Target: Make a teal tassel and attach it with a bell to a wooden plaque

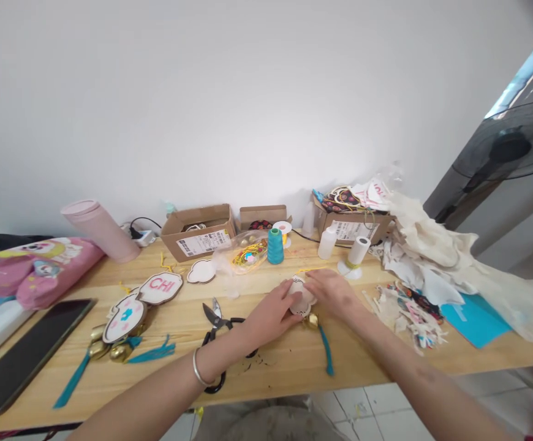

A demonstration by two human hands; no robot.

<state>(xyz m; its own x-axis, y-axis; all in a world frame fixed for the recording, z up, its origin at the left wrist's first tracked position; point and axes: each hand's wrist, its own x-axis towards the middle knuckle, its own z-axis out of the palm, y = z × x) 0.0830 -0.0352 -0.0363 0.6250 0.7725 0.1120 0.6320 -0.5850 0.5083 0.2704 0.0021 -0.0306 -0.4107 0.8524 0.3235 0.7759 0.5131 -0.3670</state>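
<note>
In the middle of the table lies a small white cloud-shaped fabric ornament (300, 300) with a dark outline. From its lower edge hang a gold bell (312, 320) and a teal tassel (326, 352). My left hand (276, 311) grips the ornament's left side between thumb and fingers. On the opposite side, my right hand (329, 290) has its fingers closed at the upper right edge, by a yellow cord (310, 270). Black-handled scissors (217, 321) lie open beneath and beside my left forearm.
Finished ornaments (126, 318) with bells and tassels lie at left, near a dark phone-like slab (27, 355). Behind are cardboard boxes (198, 236), a teal thread cone (275, 247), a white bottle (327, 243) and a spool (357, 252). Fabric scraps (416, 315) and cream cloth (459, 251) cover the right.
</note>
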